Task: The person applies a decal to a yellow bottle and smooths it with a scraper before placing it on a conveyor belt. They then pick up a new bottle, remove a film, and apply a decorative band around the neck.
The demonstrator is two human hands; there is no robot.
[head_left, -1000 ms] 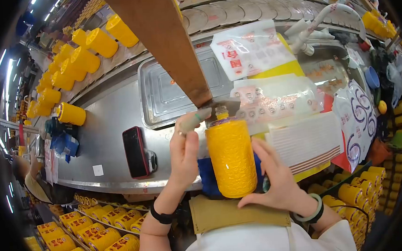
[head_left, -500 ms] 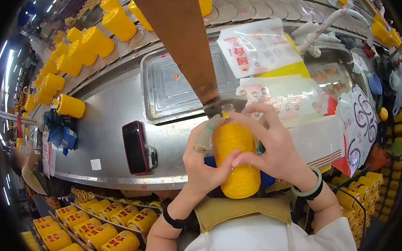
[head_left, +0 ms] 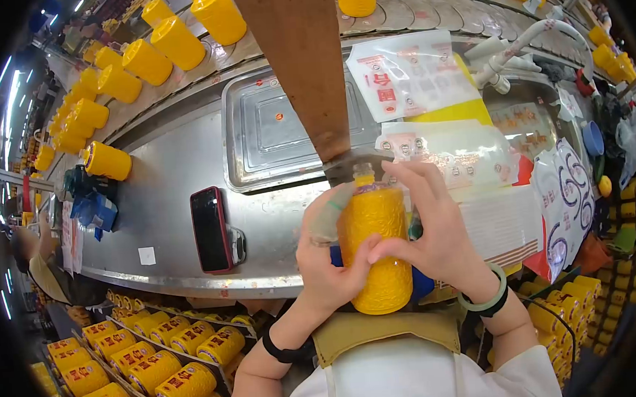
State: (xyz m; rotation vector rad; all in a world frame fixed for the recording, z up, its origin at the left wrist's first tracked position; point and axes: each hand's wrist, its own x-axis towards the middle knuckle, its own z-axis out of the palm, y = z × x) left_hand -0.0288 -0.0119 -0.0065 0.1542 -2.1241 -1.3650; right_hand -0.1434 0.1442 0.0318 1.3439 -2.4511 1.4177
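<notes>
Steel bench (head_left: pixel 162 215); yellow bottle (head_left: pixel 382 278) fore-and-aft, neck (head_left: pixel 364 177) forward.

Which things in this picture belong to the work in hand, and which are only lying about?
Seem part of the job:
embossed yellow bottle, between the left hand and right hand
perhaps the printed translucent sheets

Seem just lying about:
smartphone
small white paper square
blue bowl

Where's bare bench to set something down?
Bare steel: left of the phone, around the small white square; also between phone, metal tray and left hand. Crowded: right side, covered by printed sheets.
</notes>
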